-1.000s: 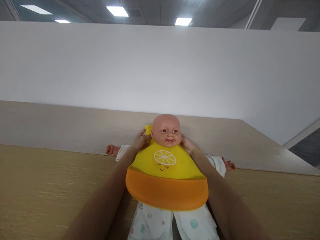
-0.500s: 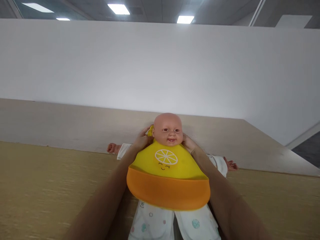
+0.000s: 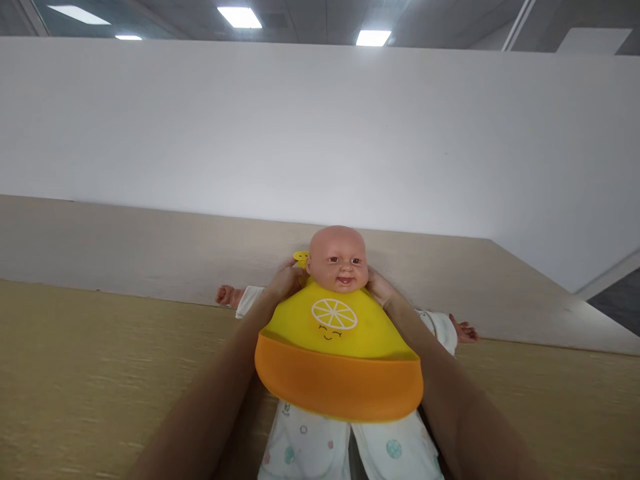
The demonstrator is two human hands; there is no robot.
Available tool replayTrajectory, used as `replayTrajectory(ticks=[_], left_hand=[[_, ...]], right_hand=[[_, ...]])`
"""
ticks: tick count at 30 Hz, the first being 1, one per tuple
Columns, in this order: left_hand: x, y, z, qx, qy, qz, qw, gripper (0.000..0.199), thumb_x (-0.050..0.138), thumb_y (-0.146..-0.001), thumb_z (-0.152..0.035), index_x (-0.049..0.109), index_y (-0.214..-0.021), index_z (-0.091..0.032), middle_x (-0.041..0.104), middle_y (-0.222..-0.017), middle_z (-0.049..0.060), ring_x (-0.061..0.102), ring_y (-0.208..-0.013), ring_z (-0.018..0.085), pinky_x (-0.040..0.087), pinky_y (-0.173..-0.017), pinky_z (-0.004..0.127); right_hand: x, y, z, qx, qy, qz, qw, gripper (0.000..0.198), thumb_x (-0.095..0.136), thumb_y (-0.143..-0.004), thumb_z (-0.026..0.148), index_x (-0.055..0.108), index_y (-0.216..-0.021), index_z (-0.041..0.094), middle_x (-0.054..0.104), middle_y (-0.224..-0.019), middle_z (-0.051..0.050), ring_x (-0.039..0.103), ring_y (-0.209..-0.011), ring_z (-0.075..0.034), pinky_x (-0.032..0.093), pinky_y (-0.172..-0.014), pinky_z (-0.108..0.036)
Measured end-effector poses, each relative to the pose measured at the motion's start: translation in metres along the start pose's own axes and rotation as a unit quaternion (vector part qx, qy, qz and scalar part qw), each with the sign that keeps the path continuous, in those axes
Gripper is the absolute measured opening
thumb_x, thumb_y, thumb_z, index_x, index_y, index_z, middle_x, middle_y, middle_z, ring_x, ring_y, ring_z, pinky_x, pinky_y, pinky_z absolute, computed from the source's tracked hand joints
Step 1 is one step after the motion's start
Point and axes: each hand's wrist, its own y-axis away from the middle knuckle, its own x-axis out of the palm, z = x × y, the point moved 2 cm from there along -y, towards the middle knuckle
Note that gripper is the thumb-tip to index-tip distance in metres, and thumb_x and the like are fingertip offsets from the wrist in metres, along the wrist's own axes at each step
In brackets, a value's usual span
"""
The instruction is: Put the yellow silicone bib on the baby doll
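I'm looking toward a white panel [image 3: 250, 127] that is rising behind a tabletop [image 3: 110, 373], and on that tabletop the doll [image 3: 340, 247] is lying face up, arms spread out to either side. Its printed trousers [image 3: 305, 443] are reaching down out of view. The yellow bib [image 3: 300, 320] is covering its chest, citrus print facing me, with the orange pocket [image 3: 340, 383] hanging at the lower edge above the legs, so I'm counting the laying-on and centring as done. The neck is where I'm judging the work to be unfinished. My left hand [image 3: 287, 280] is sitting beside the doll's head, its fingers apparently pinching the bib's neck strap, whose holed yellow tab [image 3: 301, 257] is poking up above them, free as far as I'm seeing. My right hand [image 3: 381, 288] is tucking in at the other side of the neck; the head is hiding those fingers, so I'm not able to tell whether they are gripping the other strap or just resting there. By my reading, joining the two ends behind the neck is remaining; I'm seeing no closed fastening, though the back of the neck is hidden from me.
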Motion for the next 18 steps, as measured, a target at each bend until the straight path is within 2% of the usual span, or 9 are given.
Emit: replayTrajectory(ticks=[5,8,12,16,18], left_hand=[[0.001,-0.003,0.000,0.007,0.015,-0.005,1.000,0.029,0.063,-0.058,-0.013,0.059,-0.087,-0.017,0.067,-0.077,0.001,0.064,-0.072,0.018,0.048,-0.066,0.028],[-0.005,-0.005,0.004,0.016,-0.001,-0.035,0.999,0.034,0.066,-0.059,-0.014,0.059,-0.092,-0.019,0.066,-0.072,-0.001,0.063,-0.065,0.016,0.049,-0.064,0.028],[-0.014,-0.008,0.009,0.016,-0.027,-0.057,0.998,0.032,0.070,-0.059,-0.016,0.060,-0.089,-0.019,0.063,-0.064,-0.002,0.061,-0.057,0.015,0.048,-0.059,0.026],[-0.020,-0.010,0.011,0.014,-0.058,-0.059,0.996,0.028,0.074,-0.059,-0.022,0.061,-0.085,-0.020,0.061,-0.058,-0.004,0.059,-0.052,0.014,0.044,-0.052,0.023],[-0.021,-0.011,0.011,0.012,-0.067,-0.063,0.996,0.028,0.075,-0.059,-0.024,0.062,-0.084,-0.020,0.060,-0.055,-0.004,0.058,-0.050,0.013,0.042,-0.049,0.022]], right_hand=[[-0.010,-0.008,-0.005,0.018,-0.029,-0.008,0.999,0.025,0.060,-0.061,0.015,0.064,-0.086,0.015,0.071,-0.085,-0.005,0.063,-0.087,-0.024,0.047,-0.086,-0.037],[-0.011,-0.009,-0.007,0.028,-0.033,0.002,0.999,0.026,0.060,-0.059,0.012,0.064,-0.085,0.015,0.071,-0.083,-0.005,0.063,-0.087,-0.024,0.046,-0.085,-0.036],[-0.011,-0.008,-0.007,0.030,-0.027,-0.007,0.999,0.023,0.062,-0.059,0.015,0.064,-0.081,0.017,0.071,-0.081,-0.005,0.063,-0.088,-0.024,0.047,-0.085,-0.038],[-0.015,-0.010,-0.008,0.020,-0.012,-0.002,1.000,0.027,0.066,-0.058,0.018,0.066,-0.085,0.018,0.071,-0.090,-0.005,0.062,-0.095,-0.025,0.047,-0.089,-0.039],[-0.020,-0.012,-0.009,-0.006,0.020,-0.011,1.000,0.028,0.067,-0.059,0.020,0.066,-0.087,0.018,0.070,-0.094,-0.006,0.060,-0.100,-0.026,0.046,-0.091,-0.039]])
